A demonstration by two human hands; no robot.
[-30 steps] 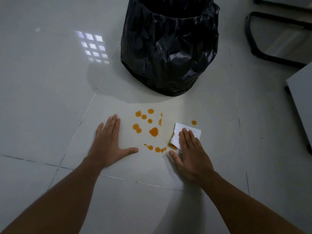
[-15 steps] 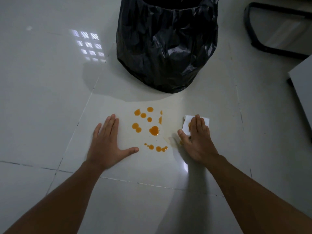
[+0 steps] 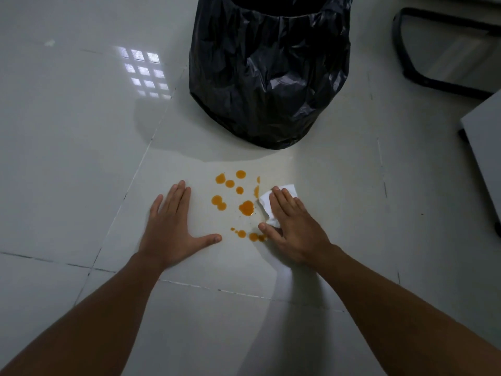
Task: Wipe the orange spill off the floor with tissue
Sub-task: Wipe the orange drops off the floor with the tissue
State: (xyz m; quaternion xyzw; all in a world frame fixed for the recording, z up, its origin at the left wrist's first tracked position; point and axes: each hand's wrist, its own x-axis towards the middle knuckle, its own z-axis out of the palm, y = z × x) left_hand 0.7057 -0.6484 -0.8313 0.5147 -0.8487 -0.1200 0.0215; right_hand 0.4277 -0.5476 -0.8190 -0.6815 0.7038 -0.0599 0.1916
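Several orange drops of the spill (image 3: pixel 246 207) lie scattered on the pale floor tile (image 3: pixel 173 169) between my hands. My right hand (image 3: pixel 294 227) lies flat with straight fingers on a white tissue (image 3: pixel 267 206), pressing it to the floor at the right edge of the drops. Most of the tissue is hidden under the palm; its crumpled left edge and far corner stick out. My left hand (image 3: pixel 169 227) rests flat on the floor to the left of the spill, fingers straight and thumb spread toward the drops.
A bin lined with a black plastic bag (image 3: pixel 268 69) stands just beyond the spill. A black metal chair base (image 3: pixel 433 80) sits at the far right, and a grey furniture edge (image 3: pixel 485 147) comes in from the right.
My right hand has slid the tissue left, from the right side toward the orange drops, and the tissue is now more crumpled. The lone drop on the right is gone. My left hand stays put.
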